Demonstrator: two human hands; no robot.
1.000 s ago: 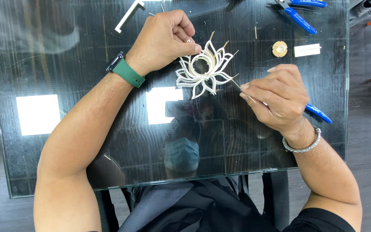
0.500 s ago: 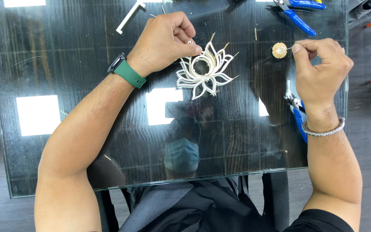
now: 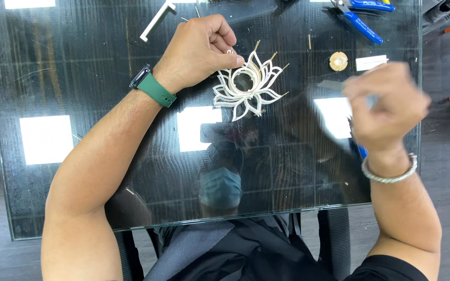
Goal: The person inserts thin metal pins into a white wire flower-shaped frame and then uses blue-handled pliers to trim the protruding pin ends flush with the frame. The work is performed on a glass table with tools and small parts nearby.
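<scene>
Your right hand [image 3: 386, 106] has left the small gold disc [image 3: 338, 61] and pulled back toward you; it is blurred, so I cannot tell what its fingers pinch. Your left hand [image 3: 199, 49] hasn't moved, fingers curled shut on the upper left edge of the one lotus ornament [image 3: 247, 86] lying flat on the glass table [image 3: 79, 78]. One disc, one blue pliers [image 3: 363, 18], one white tag [image 3: 371, 62].

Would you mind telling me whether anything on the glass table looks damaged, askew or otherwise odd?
Nothing looks damaged or spilled. The white lotus-shaped ornament lies flat, held at its edge by the left hand. Thin sticks poke out past its upper petals. The right hand is blurred, so what it holds is unclear. Blue pliers lie at the far edge.
</scene>
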